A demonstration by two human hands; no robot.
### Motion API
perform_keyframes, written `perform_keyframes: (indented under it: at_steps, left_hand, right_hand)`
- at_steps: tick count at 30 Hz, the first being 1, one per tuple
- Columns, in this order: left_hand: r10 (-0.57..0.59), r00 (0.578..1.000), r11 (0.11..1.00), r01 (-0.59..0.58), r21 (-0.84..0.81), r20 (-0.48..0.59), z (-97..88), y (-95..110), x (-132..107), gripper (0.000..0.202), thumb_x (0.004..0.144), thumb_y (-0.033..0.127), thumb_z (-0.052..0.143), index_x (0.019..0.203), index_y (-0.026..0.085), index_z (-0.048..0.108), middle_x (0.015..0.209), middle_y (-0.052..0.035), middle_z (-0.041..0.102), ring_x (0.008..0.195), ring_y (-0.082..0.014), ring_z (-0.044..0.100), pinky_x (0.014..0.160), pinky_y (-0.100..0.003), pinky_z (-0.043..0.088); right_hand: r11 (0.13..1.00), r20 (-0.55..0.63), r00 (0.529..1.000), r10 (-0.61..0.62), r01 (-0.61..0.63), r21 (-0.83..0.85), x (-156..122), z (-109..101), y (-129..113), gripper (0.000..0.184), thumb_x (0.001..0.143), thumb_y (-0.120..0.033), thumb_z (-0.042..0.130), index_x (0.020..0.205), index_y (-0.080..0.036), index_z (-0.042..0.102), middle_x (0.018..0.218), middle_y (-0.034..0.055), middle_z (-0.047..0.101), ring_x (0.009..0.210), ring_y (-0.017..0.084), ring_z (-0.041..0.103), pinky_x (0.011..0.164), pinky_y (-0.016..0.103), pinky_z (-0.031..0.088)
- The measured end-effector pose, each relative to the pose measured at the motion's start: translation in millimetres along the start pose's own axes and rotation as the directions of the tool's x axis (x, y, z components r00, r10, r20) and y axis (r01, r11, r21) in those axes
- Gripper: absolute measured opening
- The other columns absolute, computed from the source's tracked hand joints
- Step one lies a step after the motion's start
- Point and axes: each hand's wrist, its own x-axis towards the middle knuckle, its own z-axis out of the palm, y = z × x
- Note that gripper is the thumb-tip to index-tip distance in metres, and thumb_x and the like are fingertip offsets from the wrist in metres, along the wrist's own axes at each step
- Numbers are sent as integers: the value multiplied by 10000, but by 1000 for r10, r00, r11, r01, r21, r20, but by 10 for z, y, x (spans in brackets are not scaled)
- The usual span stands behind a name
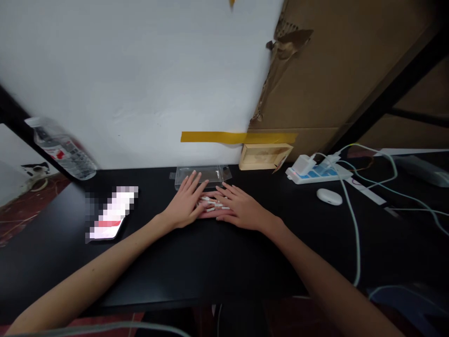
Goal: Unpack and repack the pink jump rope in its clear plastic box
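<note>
My left hand [187, 201] lies with its fingers spread over the left end of a flat pink thing [206, 215] on the black table. From the other side, my right hand [243, 204] rests over its right end, fingers stretched out and slightly apart. Between the hands several small white-ended sticks [213, 204] show, looking like cotton swabs; the fingers cover part of them. Just behind, a clear plastic case [206, 174] lies near the wall, with my left fingertips at its front edge. Neither hand is closed round anything.
A lit phone [114, 213] and a tilted water bottle [65, 152] are at the left. A shallow wooden box [264, 157] stands against the cardboard. On the right are a power strip [319, 174], a white earphone case [329, 196] and loose cables [352, 224].
</note>
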Motion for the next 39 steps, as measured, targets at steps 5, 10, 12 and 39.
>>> perform_keyframes:
  at_steps: [5,10,12,39]
  left_hand:
    - [-121,991,991,116,73,58,-42,-211,35,581,1052,445,295,1535,124,279,1577,-173,372,1499,-291,263,1202,-538,201]
    - [-214,973,957,226,184,-82,-157,-296,55,514,1025,442,340,1357,90,513,1244,-178,664,1207,-308,590,1107,-496,354]
    - [-253,957,943,276,188,-140,-216,-314,67,453,1012,424,367,1244,106,591,1063,-147,707,1063,-300,638,1033,-477,417]
    - [-6,994,999,1,43,113,-298,-637,-2,703,916,658,510,1448,201,461,1489,-179,441,1378,-378,419,1150,-576,298]
  right_hand:
    - [999,-5,1000,-31,31,45,13,-142,46,690,900,-549,648,1512,-312,435,1471,83,559,1351,321,502,1131,530,395]
    - [986,0,998,-60,59,158,8,-297,136,717,839,-498,747,1485,-395,454,1389,34,629,1232,298,586,1046,494,469]
    - [988,21,1000,-7,4,157,-21,-347,197,742,793,-468,801,1463,-395,489,1353,50,648,1204,300,604,1012,472,489]
    - [980,32,990,138,-141,138,-155,-151,581,869,702,-522,838,1469,-295,498,1471,98,554,1443,376,386,1190,633,276]
